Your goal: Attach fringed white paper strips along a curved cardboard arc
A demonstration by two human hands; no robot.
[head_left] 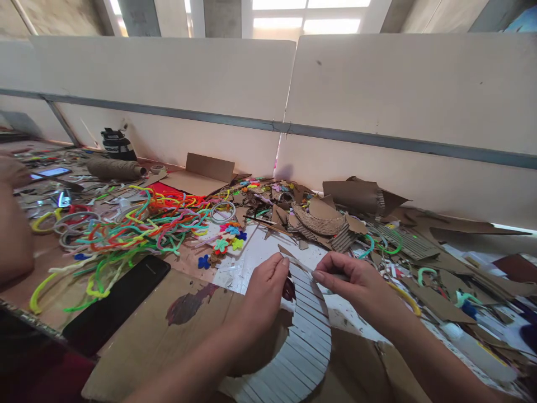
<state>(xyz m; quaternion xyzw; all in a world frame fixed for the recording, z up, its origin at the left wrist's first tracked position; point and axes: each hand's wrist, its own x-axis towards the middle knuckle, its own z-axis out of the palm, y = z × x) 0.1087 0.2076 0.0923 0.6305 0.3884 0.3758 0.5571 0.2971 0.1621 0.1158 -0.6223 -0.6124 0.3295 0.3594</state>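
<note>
A curved cardboard piece [308, 319], covered in pale grey-white strips laid side by side, arcs below and between my hands. My left hand [266, 285] is closed on its upper inner edge, thumb pressed to the fingers. Beside those fingers a small dark red, rounded thing [288, 289] shows, too hidden to name. My right hand [352, 280] pinches at the upper outer edge of the curved piece, its thumb and index finger together. A thin brown cardboard tip [285, 251] sticks out beyond the left fingertips. Under the piece lies a flat brown cardboard sheet [138, 336] with a dark stain.
Tangled coloured pipe cleaners [138, 224], a black phone [121, 296] and felt flowers [222, 243] lie on the left. Cardboard scraps [323, 218] pile up ahead, below a white partition [168, 73]. A white bottle [478, 352] lies right. Another person's arm [12, 224] reaches in at left.
</note>
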